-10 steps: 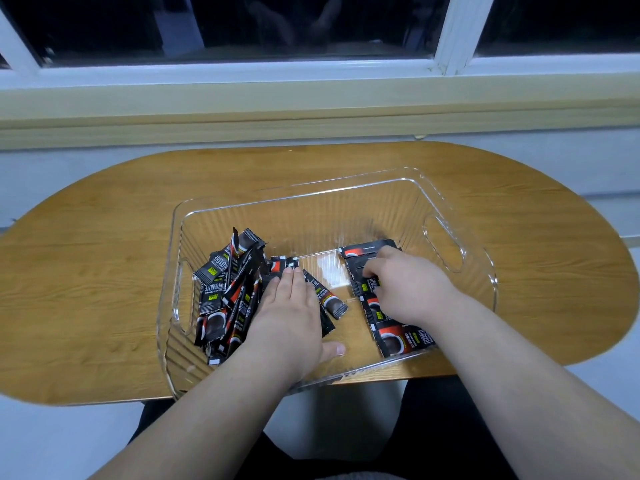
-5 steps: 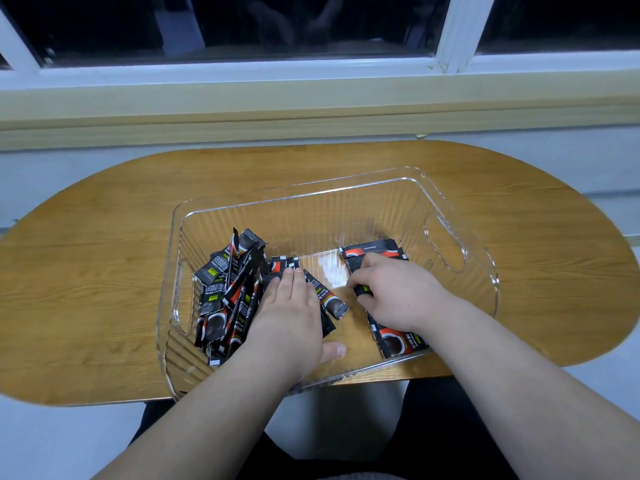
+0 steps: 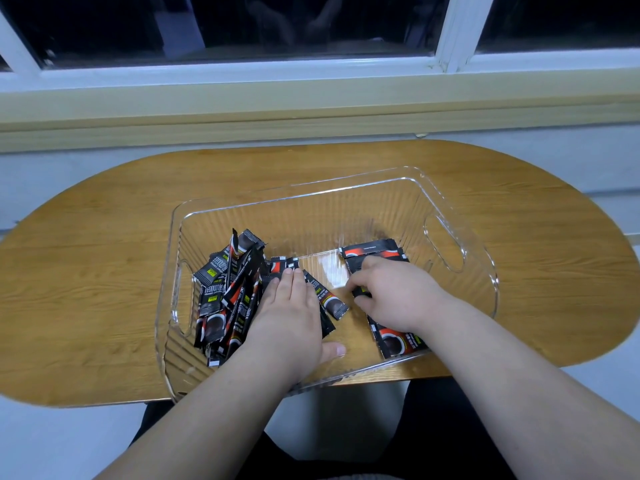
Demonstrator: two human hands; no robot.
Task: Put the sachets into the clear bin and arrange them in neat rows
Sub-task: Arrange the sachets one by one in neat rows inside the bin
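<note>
A clear ribbed bin (image 3: 460,216) with cut-out handles stands on the wooden table. A loose heap of black-and-red sachets (image 3: 225,292) fills its left side. My left hand (image 3: 291,317) lies flat, fingers straight, on sachets next to the heap; one single sachet (image 3: 329,299) pokes out to its right. On the bin's right side a flat row of sachets (image 3: 374,252) runs front to back, its near end (image 3: 398,342) below my wrist. My right hand (image 3: 394,296) rests on that row, fingers curled, pinching a sachet at its left edge.
The oval wooden table (image 3: 86,271) has bare surface on both sides of the bin. Behind it runs a window sill (image 3: 311,112) under dark panes. My lap shows beneath the table's near edge.
My right hand has slid leftwards across the flat row, uncovering the row's far end. My left hand has stayed still on the sachets.
</note>
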